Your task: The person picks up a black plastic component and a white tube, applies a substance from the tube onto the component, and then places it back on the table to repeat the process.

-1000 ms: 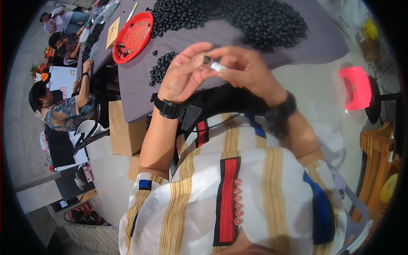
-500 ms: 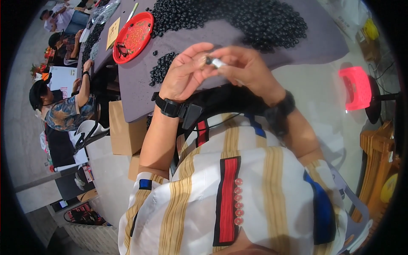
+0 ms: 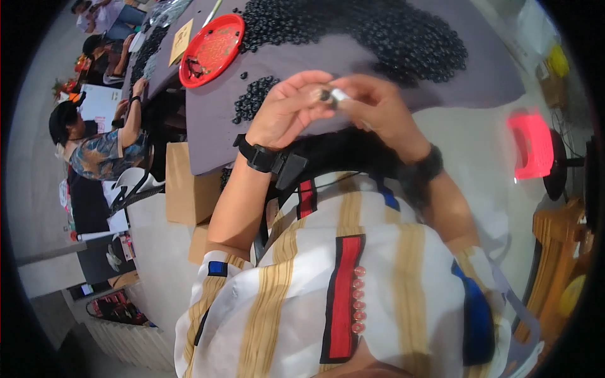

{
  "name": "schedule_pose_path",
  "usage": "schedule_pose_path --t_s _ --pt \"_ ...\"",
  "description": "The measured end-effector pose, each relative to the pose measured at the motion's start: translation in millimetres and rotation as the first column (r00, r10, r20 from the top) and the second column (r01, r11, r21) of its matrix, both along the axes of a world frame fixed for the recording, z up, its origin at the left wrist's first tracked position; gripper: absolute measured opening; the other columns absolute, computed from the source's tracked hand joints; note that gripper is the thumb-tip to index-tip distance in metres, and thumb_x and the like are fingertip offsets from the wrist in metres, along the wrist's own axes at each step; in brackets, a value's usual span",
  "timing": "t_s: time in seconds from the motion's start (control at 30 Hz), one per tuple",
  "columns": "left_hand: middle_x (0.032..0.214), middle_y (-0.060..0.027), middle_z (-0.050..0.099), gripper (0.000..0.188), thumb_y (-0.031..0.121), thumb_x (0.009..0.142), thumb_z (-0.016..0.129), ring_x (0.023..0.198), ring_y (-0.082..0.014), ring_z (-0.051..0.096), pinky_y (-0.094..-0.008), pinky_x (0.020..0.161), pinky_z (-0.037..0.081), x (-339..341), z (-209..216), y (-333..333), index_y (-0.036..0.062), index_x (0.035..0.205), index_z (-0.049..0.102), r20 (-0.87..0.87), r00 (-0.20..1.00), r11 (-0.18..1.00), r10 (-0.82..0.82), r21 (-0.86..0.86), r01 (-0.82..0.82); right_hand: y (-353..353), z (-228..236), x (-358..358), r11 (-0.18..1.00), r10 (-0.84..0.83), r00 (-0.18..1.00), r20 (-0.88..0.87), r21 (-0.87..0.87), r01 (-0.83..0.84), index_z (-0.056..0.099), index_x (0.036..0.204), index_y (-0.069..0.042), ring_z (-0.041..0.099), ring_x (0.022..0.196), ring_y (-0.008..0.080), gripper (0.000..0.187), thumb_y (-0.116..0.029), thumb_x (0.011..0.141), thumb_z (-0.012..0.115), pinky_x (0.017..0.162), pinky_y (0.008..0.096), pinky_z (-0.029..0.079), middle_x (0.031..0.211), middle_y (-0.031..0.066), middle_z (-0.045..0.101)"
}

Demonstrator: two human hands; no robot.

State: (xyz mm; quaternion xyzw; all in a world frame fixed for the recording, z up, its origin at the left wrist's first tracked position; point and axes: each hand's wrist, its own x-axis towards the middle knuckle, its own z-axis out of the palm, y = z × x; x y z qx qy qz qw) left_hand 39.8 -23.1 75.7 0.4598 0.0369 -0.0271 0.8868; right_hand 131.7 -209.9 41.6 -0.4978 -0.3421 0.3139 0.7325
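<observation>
My left hand point(image 3: 287, 110) and my right hand point(image 3: 378, 107) meet above the near edge of a grey table point(image 3: 214, 126). The left fingertips pinch a small black ring point(image 3: 325, 96). The right fingertips pinch a small white cylindrical piece point(image 3: 340, 96) that touches the ring. A black watch sits on the left wrist and a dark band on the right wrist. A large heap of small black rings point(image 3: 378, 31) covers the far part of the table, with a smaller cluster point(image 3: 252, 99) beside my left hand.
A red round plate point(image 3: 211, 50) holding a few small pieces lies at the table's left. Cardboard boxes point(image 3: 183, 186) stand below the table edge. Other seated people point(image 3: 94, 142) work at the left. A red stool point(image 3: 532, 145) and wooden furniture point(image 3: 561, 252) stand at the right.
Both hands stay joined at the same spot; the fingers shifted only slightly around the ring and the white piece.
</observation>
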Motion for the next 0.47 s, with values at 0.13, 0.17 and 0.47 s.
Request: schedule_pose_path --t_s 0.13,0.17,0.47 --pt "0.087 -0.0054 0.067 0.016 0.005 0.084 0.066 0.075 -0.0119 0.064 -0.0242 0.069 0.052 3 10 55 -0.0015 0.099 0.066 0.028 0.916 0.639 0.4 0.708 -0.3 -5 -2 11 0.98 -0.189 0.976 -0.111 -0.076 0.181 0.061 0.115 -0.003 0.046 0.056 0.0028 0.028 -0.008 0.088 0.062 0.048 0.0169 0.035 0.074 -0.0033 0.057" --pt "0.085 -0.0032 0.067 0.014 0.006 0.084 0.067 0.073 -0.0098 0.061 -0.023 0.067 0.049 3 7 79 -0.0003 0.096 0.067 0.101 0.889 0.487 0.446 0.806 -0.336 -8 1 13 0.976 -0.21 0.973 -0.092 -0.078 0.203 0.061 0.116 -0.003 0.048 0.058 0.0021 0.027 -0.009 0.089 0.061 0.048 0.0163 0.035 0.076 -0.0031 0.057" --pt "0.087 -0.0069 0.071 0.011 0.013 0.082 0.069 0.075 -0.0213 0.065 -0.0334 0.075 0.05 29 -42 186 0.0095 0.092 0.072 0.027 0.927 -0.101 0.373 0.995 0.012 -9 -3 21 0.966 -0.256 0.956 -0.146 -0.069 0.249 0.061 0.115 -0.004 0.049 0.059 0.0027 0.027 -0.014 0.09 0.063 0.049 0.0154 0.037 0.076 -0.0038 0.058"
